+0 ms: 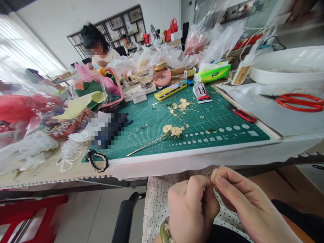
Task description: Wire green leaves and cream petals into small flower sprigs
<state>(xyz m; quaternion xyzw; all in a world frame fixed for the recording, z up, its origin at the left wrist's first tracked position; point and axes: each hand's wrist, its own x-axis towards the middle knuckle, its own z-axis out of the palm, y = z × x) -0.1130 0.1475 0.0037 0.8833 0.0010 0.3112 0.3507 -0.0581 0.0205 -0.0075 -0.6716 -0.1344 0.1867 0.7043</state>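
Note:
Over my lap, below the table's front edge, my left hand (193,204) and my right hand (239,197) meet at the fingertips. Both are closed in a pinch, and whatever lies between the fingers is hidden or too small to name. A bracelet (165,231) circles my left wrist. Beyond the hands, a hairpin-like stick with cream flowers (174,130) lies on the green cutting mat (149,141). Farther back on the mat are loose cream petals (183,105), a glue tube (201,92) and a yellow box (170,90).
Red-handled scissors (298,101) and a red cutter (243,114) lie to the right, near a white round tray (286,79). A pink basket (117,87), plastic bags and a beaded hair tie (97,161) are on the left. Another person (100,50) sits across the table.

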